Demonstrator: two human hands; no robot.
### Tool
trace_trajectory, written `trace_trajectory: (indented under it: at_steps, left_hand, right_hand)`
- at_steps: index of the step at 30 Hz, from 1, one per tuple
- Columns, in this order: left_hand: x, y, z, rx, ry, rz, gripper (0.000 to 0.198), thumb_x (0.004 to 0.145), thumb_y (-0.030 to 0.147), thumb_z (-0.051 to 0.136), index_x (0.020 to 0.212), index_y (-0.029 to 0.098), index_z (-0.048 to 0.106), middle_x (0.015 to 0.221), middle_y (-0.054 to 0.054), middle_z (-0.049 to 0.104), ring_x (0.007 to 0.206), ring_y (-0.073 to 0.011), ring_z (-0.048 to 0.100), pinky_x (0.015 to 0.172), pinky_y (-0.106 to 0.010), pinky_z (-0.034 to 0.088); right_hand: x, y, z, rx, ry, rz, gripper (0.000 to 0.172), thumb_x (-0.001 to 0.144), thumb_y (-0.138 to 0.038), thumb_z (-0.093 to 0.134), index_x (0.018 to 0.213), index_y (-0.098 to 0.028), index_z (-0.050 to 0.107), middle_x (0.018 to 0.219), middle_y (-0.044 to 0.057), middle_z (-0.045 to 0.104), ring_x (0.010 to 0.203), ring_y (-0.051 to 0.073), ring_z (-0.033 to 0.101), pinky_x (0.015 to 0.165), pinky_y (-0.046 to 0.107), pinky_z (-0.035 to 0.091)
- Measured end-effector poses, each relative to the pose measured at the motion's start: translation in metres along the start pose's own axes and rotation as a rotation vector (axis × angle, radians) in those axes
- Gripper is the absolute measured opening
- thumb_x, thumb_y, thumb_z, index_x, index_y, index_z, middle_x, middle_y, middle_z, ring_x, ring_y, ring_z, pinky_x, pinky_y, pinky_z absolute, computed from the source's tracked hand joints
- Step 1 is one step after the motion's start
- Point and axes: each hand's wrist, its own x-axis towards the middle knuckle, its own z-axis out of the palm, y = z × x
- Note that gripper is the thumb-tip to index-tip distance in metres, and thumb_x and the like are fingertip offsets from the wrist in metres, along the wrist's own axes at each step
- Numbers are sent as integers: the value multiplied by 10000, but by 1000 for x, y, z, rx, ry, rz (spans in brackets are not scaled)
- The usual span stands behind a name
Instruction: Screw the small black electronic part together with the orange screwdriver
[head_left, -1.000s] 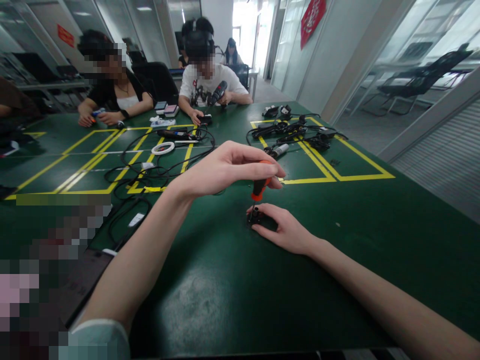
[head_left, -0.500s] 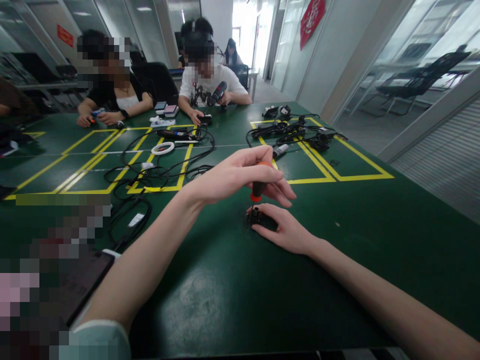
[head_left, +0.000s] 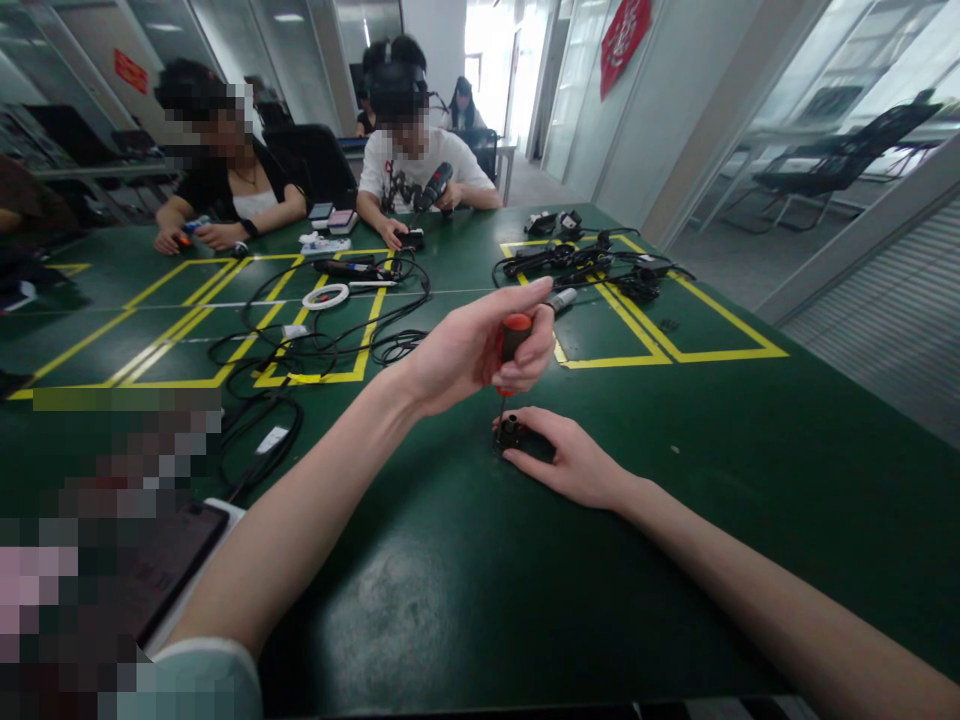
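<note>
My left hand (head_left: 480,345) is closed around the orange and black handle of a small screwdriver (head_left: 511,345), held upright with its thin shaft pointing down. The tip meets a small black part (head_left: 512,434) lying on the green table (head_left: 465,580). My right hand (head_left: 566,460) rests on the table and pinches that black part between thumb and fingers, holding it in place right under the screwdriver.
Black cables (head_left: 300,350) and a white ring (head_left: 326,296) lie inside yellow taped squares at the left. More black gear and cables (head_left: 592,265) sit at the back right. A phone (head_left: 169,565) lies near my left elbow. Two people sit across the table.
My left hand has shifted its grip on the screwdriver handle, fingers turning from over its top to wrapped round its side. The right hand and black part stayed put.
</note>
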Motion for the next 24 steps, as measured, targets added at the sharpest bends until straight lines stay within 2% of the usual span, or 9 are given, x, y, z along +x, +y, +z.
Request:
trace_trajectory:
  at_steps: [5, 11, 14, 16, 18, 21, 24]
  left_hand:
    - [-1, 0, -6, -56, -50, -9, 363, 955, 353, 474, 663, 157, 564, 615, -12, 448, 562, -118, 442, 569, -259, 392]
    - [-3, -2, -9, 9, -7, 35, 237, 913, 322, 592, 771, 134, 620, 725, -19, 559, 689, -129, 560, 675, -256, 489]
    - [-3, -1, -8, 9, 32, 42, 175, 879, 284, 635, 793, 138, 593, 762, -11, 586, 729, -130, 593, 717, -264, 528]
    - [-3, 0, -7, -7, 45, 39, 144, 870, 251, 620, 794, 157, 542, 750, -1, 594, 703, -132, 611, 685, -263, 527]
    - [-3, 1, -7, -17, 49, 33, 139, 856, 225, 590, 780, 179, 483, 703, 8, 592, 618, -128, 597, 603, -246, 485]
    - [-3, 2, -6, -38, 37, 24, 151, 847, 214, 550, 749, 195, 437, 585, 25, 529, 477, -98, 462, 512, -220, 389]
    - [-2, 2, -6, -81, 8, 17, 141, 859, 243, 535, 740, 187, 487, 529, 31, 449, 457, -89, 363, 507, -222, 361]
  right_hand:
    - [0, 0, 0, -4, -7, 7, 247, 962, -269, 642, 1194, -186, 630, 1174, 131, 771, 1076, 263, 751, 970, 434, 610]
    - [1, -1, 0, -1, -5, -1, 247, 958, -268, 644, 1194, -196, 636, 1175, 126, 772, 1082, 263, 751, 977, 433, 609]
    - [1, -2, -1, 4, -8, 1, 244, 955, -262, 642, 1191, -199, 639, 1168, 125, 776, 1066, 264, 753, 962, 438, 613]
    - [2, -2, -1, 6, -4, 3, 240, 955, -263, 642, 1187, -201, 640, 1165, 125, 777, 1059, 262, 753, 956, 438, 614]
    - [2, -3, -1, 5, -3, 9, 239, 955, -266, 645, 1185, -198, 640, 1162, 124, 776, 1055, 259, 753, 955, 432, 613]
    - [1, -2, -1, 8, -7, 14, 249, 954, -270, 648, 1189, -193, 642, 1154, 124, 776, 1051, 258, 753, 947, 423, 617]
    - [1, -2, -1, 18, -9, 20, 249, 956, -275, 643, 1191, -194, 647, 1158, 123, 774, 1058, 261, 752, 954, 433, 616]
